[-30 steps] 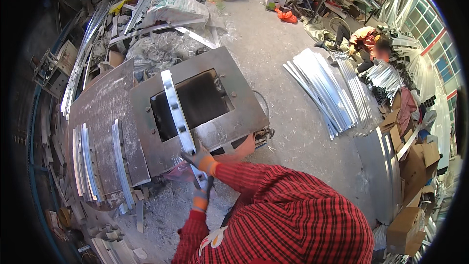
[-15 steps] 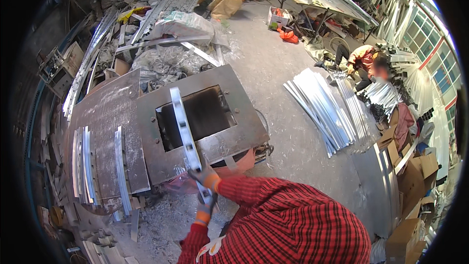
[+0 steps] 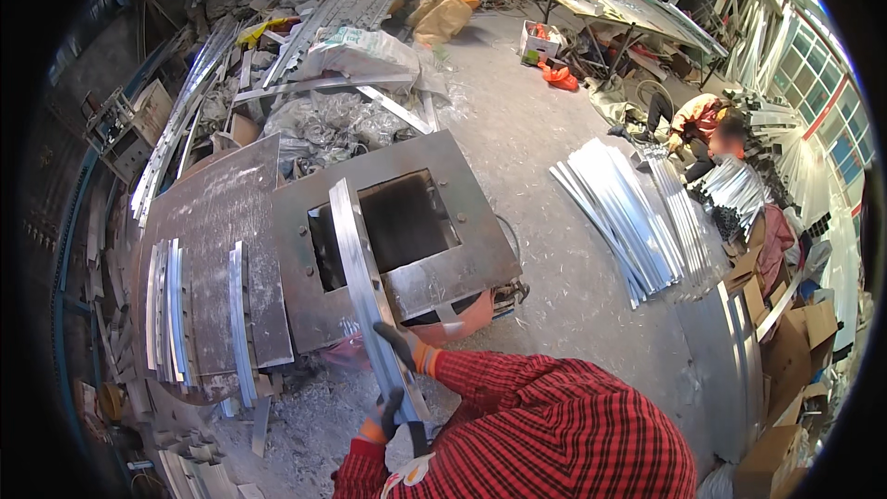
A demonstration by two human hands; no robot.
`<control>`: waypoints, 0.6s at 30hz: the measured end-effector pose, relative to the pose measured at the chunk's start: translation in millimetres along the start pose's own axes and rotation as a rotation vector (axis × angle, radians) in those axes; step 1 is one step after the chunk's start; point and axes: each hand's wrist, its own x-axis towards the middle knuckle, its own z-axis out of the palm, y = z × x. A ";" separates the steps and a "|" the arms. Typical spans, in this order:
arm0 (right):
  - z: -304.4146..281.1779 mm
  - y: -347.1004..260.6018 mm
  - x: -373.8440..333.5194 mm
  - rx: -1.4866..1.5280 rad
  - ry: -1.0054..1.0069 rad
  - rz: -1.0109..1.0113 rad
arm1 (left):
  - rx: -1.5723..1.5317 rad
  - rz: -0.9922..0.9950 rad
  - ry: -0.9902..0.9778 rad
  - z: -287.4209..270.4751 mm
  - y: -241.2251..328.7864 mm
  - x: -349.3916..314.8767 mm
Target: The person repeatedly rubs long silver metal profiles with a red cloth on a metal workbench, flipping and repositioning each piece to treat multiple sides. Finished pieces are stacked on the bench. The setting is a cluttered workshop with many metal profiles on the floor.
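Note:
A long silvery aluminium profile (image 3: 365, 286) lies slantwise over the square opening of a dark steel plate (image 3: 443, 277). Its near end reaches back toward my body. My right hand (image 3: 403, 346), in a dark glove with an orange cuff, is closed on the profile's right edge just off the plate. Lower down, my left hand (image 3: 382, 416), gloved alike, grips the same piece from its left side, close to the near end. A smooth face of the profile is turned up. Left of the plate, on a brown board (image 3: 212, 185), lie a single profile (image 3: 242, 314) and several others (image 3: 169, 310) side by side.
Bundled profiles (image 3: 624, 222) lie on the floor to the right. Beyond them another person (image 3: 698, 125) sits low beside more metal pieces. Cardboard boxes (image 3: 785, 351) crowd the right edge. Plastic sheeting and scrap (image 3: 323, 120) heap up behind the plate. A table (image 3: 619, 5) stands far back.
The profile has turned about its length: the face with openings pointed up before, and a smooth face does now. Both hands have shifted their hold. The whole view has moved slightly.

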 end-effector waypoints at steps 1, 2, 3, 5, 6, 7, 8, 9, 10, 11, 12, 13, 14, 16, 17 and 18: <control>6.0 -21.9 10.0 0.187 -0.021 0.125 | -0.009 0.040 -0.007 -2.4 4.6 16.3; 2.4 -39.3 24.2 0.344 -0.118 0.233 | -0.017 0.081 -0.016 -4.7 9.6 32.8; 3.4 -61.4 27.4 0.398 -0.136 0.239 | -0.080 0.071 0.020 6.3 36.5 44.7; -25.6 -79.4 64.2 0.298 -0.131 0.021 | -0.356 -0.028 0.028 35.5 96.3 68.7; -33.0 -86.5 83.3 0.048 0.075 -0.191 | -0.303 -0.020 0.095 41.0 115.9 82.3; -43.2 -93.6 97.7 -0.206 0.287 -0.397 | -0.252 -0.015 0.158 42.7 126.5 91.7; -51.6 -101.7 106.9 -0.559 0.428 -0.474 | -0.248 -0.039 0.151 29.7 124.8 102.1; -41.9 -115.8 106.9 -0.821 0.488 -0.508 | -0.249 -0.060 0.153 16.7 124.4 112.8; -27.5 -127.1 106.6 -1.083 0.546 -0.541 | -0.152 0.002 0.173 8.5 113.4 111.5; -11.6 -144.5 100.6 -1.345 0.604 -0.573 | -0.054 0.060 0.197 3.4 105.9 110.2; -1.5 -162.4 90.2 -1.348 0.416 -0.605 | -0.111 0.032 0.202 5.4 101.7 104.8; 3.8 -162.4 86.3 -1.480 0.388 -0.665 | -0.161 0.003 0.199 9.5 95.4 99.7; 10.4 -158.1 85.5 -1.536 0.329 -0.653 | -0.245 -0.036 0.226 3.3 64.0 102.9; 15.1 -132.3 74.5 -1.672 0.295 -0.589 | 0.124 0.140 0.168 -14.4 7.8 90.9; 5.6 -113.8 65.8 -1.669 0.298 -0.646 | 0.103 0.043 0.154 9.8 14.0 68.4; 14.5 -95.6 54.7 -1.701 0.301 -0.682 | 0.204 0.146 0.125 -7.2 -22.5 55.3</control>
